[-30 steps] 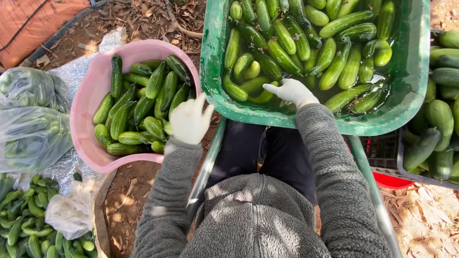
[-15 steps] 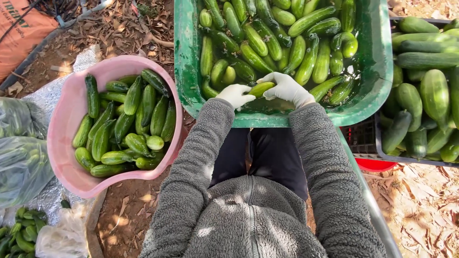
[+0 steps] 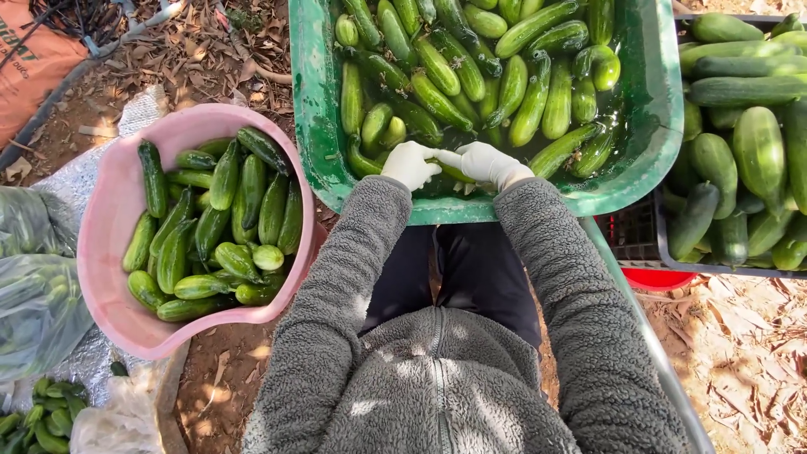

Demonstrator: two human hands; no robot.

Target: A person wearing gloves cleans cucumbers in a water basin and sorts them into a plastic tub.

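Cucumber [image 3: 444, 170] first: it sits low in the green tub [image 3: 664, 126], at the near rim, half under the water, and I see both gloved hands closed on it. My left hand [image 3: 409, 164] wraps one end, fingers curled shut around it; my right hand [image 3: 485, 163] pinches the other end, so the grip on each side is pressed onto that same cucumber. I judge this to be the rubbing or rinsing stage, with the piece held just at the water's surface. Any following move would call for one hand to keep a firm hold on a wet, slippery skin while the other lets go.

Beside my left sleeve stands the pink basin [image 3: 105, 252], filled with darker cucumbers, apart from the tub. Past my hands, the tub holds many more floating cucumbers. Off to the right, a dark crate [image 3: 651, 244] carries larger ones. At far left lie clear plastic bags [image 3: 34, 277] on the ground.
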